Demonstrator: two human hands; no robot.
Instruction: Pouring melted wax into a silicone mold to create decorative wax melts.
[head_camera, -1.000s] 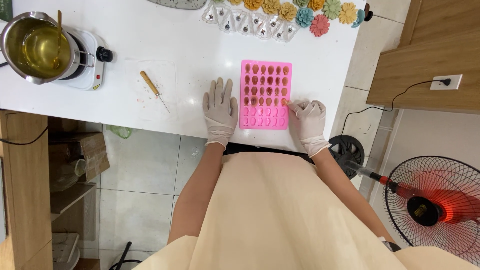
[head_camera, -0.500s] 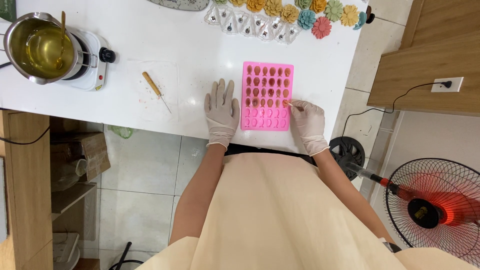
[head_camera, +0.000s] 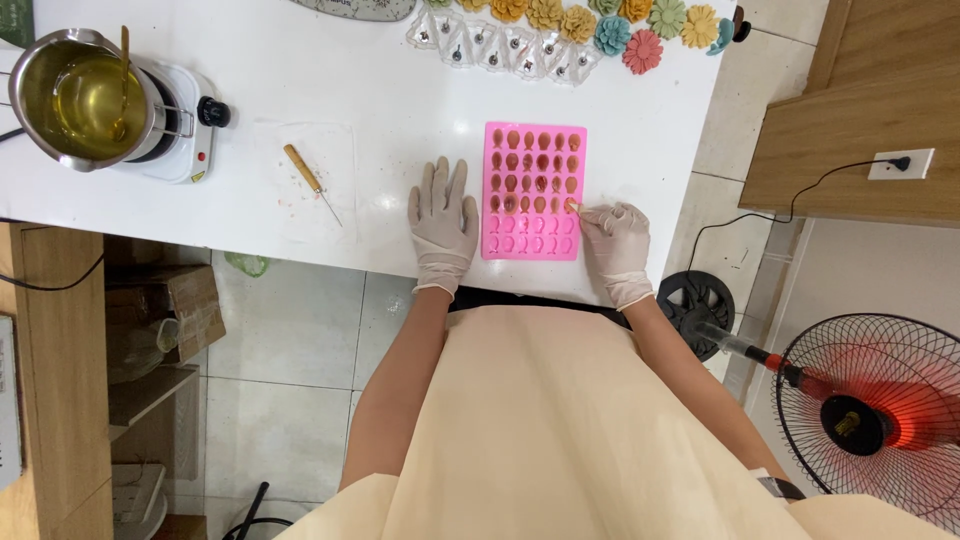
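Head view: my left hand (head_camera: 441, 222) lies flat, fingers spread, holding nothing, touching the pink mould (head_camera: 534, 190) at its left edge on the white table (head_camera: 380, 90). My right hand (head_camera: 615, 238) pinches at a right-edge cavity; anything gripped is too small to tell.

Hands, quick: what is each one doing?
Left hand: open, flat on the white table.
Right hand: fingers pinched at the pink mould; holding anything, cannot tell.

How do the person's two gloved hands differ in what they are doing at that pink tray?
The left hand lies flat, fingers spread, on the white table beside the pink mould tray; the right hand is curled, fingertips pinched at a filled cavity on the tray's right edge. The left hand holds nothing; whether the right grips something small is unclear. Both wear pale gloves.
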